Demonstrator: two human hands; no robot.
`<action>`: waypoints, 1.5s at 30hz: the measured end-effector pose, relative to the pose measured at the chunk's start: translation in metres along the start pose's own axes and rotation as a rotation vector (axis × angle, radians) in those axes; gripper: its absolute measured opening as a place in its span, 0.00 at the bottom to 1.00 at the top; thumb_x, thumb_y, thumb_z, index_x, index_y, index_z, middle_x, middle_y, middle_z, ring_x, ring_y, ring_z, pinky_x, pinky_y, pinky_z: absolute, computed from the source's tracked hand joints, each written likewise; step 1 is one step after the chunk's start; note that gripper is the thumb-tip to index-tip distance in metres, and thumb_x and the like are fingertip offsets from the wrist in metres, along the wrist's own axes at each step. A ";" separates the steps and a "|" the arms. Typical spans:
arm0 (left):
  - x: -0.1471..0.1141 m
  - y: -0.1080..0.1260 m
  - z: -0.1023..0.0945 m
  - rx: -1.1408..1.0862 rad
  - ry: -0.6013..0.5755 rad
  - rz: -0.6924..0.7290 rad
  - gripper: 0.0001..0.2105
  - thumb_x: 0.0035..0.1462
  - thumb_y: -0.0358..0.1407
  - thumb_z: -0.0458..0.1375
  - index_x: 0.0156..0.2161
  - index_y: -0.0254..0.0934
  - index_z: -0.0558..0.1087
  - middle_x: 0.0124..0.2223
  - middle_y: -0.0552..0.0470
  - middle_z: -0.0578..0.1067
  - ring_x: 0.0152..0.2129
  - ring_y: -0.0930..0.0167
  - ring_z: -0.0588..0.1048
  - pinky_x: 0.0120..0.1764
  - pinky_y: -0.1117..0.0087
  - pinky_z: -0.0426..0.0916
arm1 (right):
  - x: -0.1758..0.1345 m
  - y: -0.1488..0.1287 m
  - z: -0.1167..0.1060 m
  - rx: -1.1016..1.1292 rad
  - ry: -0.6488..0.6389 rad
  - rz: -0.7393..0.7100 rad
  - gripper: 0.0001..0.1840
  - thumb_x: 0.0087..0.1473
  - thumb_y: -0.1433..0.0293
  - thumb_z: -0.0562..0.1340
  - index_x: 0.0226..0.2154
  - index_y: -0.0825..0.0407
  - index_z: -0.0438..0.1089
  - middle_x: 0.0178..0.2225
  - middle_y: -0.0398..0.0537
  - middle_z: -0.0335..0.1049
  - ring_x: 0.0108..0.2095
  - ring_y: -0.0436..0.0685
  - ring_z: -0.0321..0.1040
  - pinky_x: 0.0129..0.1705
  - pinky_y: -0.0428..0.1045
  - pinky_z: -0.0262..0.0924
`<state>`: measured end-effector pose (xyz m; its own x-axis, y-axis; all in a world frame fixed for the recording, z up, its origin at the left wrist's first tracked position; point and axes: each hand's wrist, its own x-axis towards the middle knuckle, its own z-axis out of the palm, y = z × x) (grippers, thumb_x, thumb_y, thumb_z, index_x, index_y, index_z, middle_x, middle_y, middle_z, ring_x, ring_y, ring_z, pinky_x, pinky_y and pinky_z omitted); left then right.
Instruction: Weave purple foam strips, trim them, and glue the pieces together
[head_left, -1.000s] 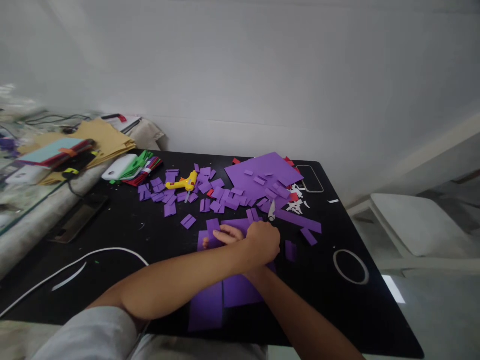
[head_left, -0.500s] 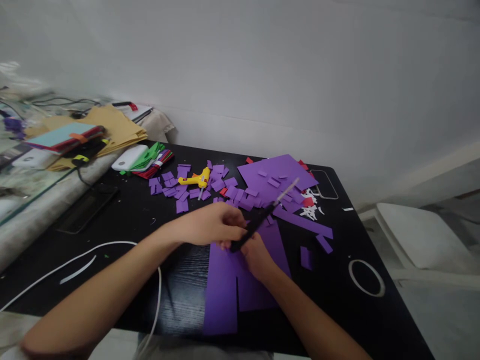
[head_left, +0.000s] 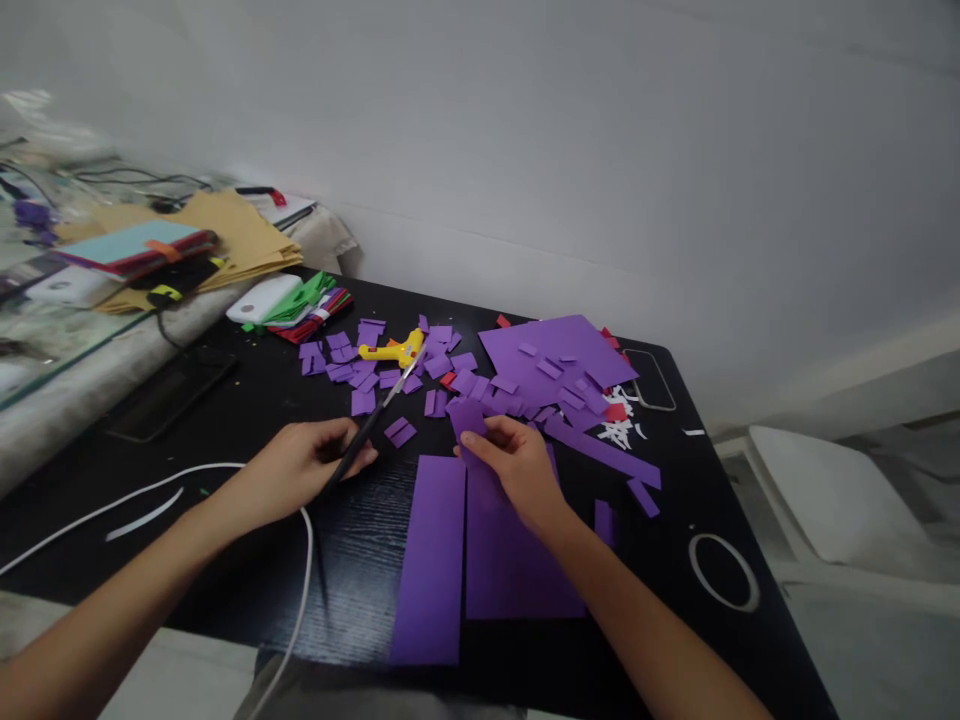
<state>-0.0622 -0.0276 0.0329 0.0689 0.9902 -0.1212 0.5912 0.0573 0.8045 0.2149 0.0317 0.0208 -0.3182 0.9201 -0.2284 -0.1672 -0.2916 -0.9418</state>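
My left hand (head_left: pixel 311 460) is closed around a long black-handled tool (head_left: pixel 366 428) with a narrow silver blade. Whether it is a knife or scissors I cannot tell. Its blade points up and away, with the tip over a yellow glue gun (head_left: pixel 397 350). In my right hand (head_left: pixel 517 465), a small purple paper strip (head_left: pixel 469 418) is pinched between thumb and fingers. Under that hand lies a large purple sheet (head_left: pixel 517 570), partly hidden by hand and forearm. A long purple paper panel (head_left: pixel 431 570) lies to its left, with a narrow gap between them.
Many small folded purple pieces (head_left: pixel 364 402) surround the glue gun. Farther back are another purple sheet (head_left: pixel 555 345) and white paper scraps (head_left: pixel 619 432). A white cable (head_left: pixel 307 560) crosses the table's left front. A phone (head_left: pixel 176 395) lies at left, near paper bundles (head_left: pixel 307 310).
My hands have moved apart: the left went left with the black-handled tool, and the right now holds up a purple strip. The long purple panel lies uncovered.
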 end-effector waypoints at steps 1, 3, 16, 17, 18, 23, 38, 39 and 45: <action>-0.003 -0.004 -0.001 0.016 -0.023 -0.006 0.19 0.57 0.53 0.64 0.36 0.37 0.78 0.33 0.51 0.80 0.31 0.67 0.77 0.33 0.72 0.71 | 0.001 -0.004 0.000 -0.010 -0.007 -0.016 0.14 0.44 0.61 0.77 0.32 0.51 0.80 0.32 0.46 0.82 0.35 0.55 0.78 0.43 0.50 0.71; -0.009 -0.010 -0.002 0.037 -0.040 -0.022 0.19 0.57 0.53 0.63 0.40 0.37 0.79 0.39 0.48 0.82 0.35 0.64 0.80 0.38 0.69 0.74 | 0.001 -0.012 -0.002 -0.025 -0.009 -0.049 0.13 0.46 0.61 0.76 0.33 0.50 0.80 0.34 0.46 0.83 0.37 0.55 0.79 0.46 0.51 0.71; -0.014 0.029 0.007 0.493 -0.009 0.145 0.17 0.61 0.52 0.58 0.35 0.39 0.68 0.33 0.49 0.76 0.30 0.64 0.77 0.34 0.66 0.70 | -0.005 -0.033 -0.009 -0.102 -0.125 -0.137 0.11 0.56 0.59 0.71 0.34 0.50 0.81 0.32 0.47 0.82 0.36 0.56 0.80 0.45 0.51 0.73; -0.013 0.031 0.007 0.517 -0.034 0.152 0.19 0.61 0.54 0.58 0.33 0.39 0.68 0.32 0.50 0.75 0.29 0.64 0.76 0.33 0.67 0.68 | -0.006 -0.034 -0.010 -0.118 -0.128 -0.147 0.11 0.56 0.59 0.70 0.34 0.50 0.81 0.32 0.47 0.82 0.36 0.55 0.80 0.44 0.51 0.72; -0.011 0.032 0.008 0.537 -0.053 0.160 0.19 0.61 0.54 0.58 0.32 0.39 0.68 0.31 0.51 0.75 0.28 0.65 0.76 0.32 0.67 0.67 | -0.006 -0.035 -0.010 -0.132 -0.131 -0.156 0.11 0.57 0.59 0.70 0.34 0.50 0.81 0.32 0.46 0.82 0.36 0.55 0.79 0.43 0.50 0.72; -0.008 0.032 0.011 0.579 -0.065 0.234 0.15 0.63 0.49 0.58 0.33 0.39 0.68 0.32 0.51 0.75 0.28 0.67 0.76 0.32 0.68 0.66 | -0.005 -0.036 -0.012 -0.225 -0.144 -0.215 0.11 0.58 0.60 0.69 0.32 0.50 0.79 0.28 0.44 0.78 0.32 0.53 0.75 0.37 0.48 0.68; -0.004 0.018 0.015 0.602 -0.010 0.350 0.09 0.63 0.42 0.56 0.37 0.39 0.68 0.36 0.49 0.75 0.33 0.65 0.76 0.35 0.66 0.67 | -0.010 -0.033 -0.015 -0.507 -0.190 -0.404 0.13 0.61 0.58 0.68 0.35 0.50 0.80 0.30 0.42 0.76 0.31 0.52 0.69 0.35 0.47 0.63; -0.004 0.017 0.014 0.603 0.000 0.348 0.08 0.63 0.42 0.56 0.37 0.39 0.68 0.36 0.49 0.76 0.33 0.65 0.76 0.35 0.66 0.68 | -0.011 -0.034 -0.015 -0.510 -0.192 -0.400 0.13 0.61 0.57 0.67 0.36 0.50 0.80 0.30 0.43 0.76 0.31 0.53 0.69 0.35 0.47 0.63; -0.003 0.016 0.014 0.597 0.038 0.338 0.09 0.60 0.42 0.56 0.38 0.39 0.71 0.38 0.47 0.78 0.34 0.62 0.77 0.37 0.64 0.70 | -0.015 -0.040 -0.013 -0.525 -0.187 -0.387 0.14 0.61 0.55 0.67 0.36 0.48 0.81 0.31 0.43 0.78 0.32 0.54 0.72 0.35 0.49 0.64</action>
<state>-0.0415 -0.0319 0.0379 0.3061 0.9457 0.1094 0.8843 -0.3250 0.3353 0.2385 0.0330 0.0587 -0.4906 0.8581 0.1515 0.1589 0.2590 -0.9527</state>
